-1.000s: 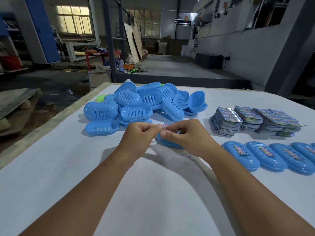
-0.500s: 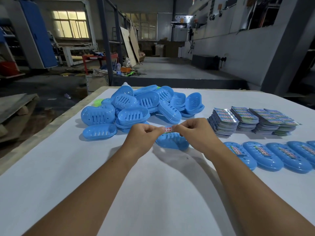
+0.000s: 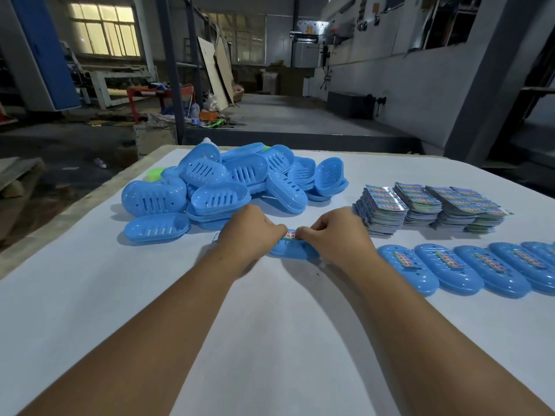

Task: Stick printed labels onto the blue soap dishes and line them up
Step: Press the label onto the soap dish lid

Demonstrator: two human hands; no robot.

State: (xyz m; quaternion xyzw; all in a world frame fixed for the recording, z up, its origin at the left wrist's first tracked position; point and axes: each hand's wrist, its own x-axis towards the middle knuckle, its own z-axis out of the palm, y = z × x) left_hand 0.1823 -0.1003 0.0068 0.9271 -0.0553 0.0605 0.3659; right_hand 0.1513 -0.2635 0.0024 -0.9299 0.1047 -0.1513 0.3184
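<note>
A small printed label [image 3: 290,234] is pinched at its two ends, my left hand [image 3: 249,228] on one side and my right hand [image 3: 333,232] on the other. It lies stretched over a blue soap dish [image 3: 292,251] turned bottom up on the white table [image 3: 270,340], mostly hidden by my hands. A heap of unlabelled blue soap dishes [image 3: 228,184] lies behind my left hand. To the right, a row of labelled dishes [image 3: 468,270] lies bottom up, side by side.
Stacks of printed label sheets [image 3: 432,205] stand behind the labelled row at the right. A green object [image 3: 156,174] peeks out at the heap's left. The table's left edge [image 3: 75,211] drops to the workshop floor.
My hands have moved apart and lower, pulling the label out flat and bringing it down onto the dish between them. The view has tilted slightly.
</note>
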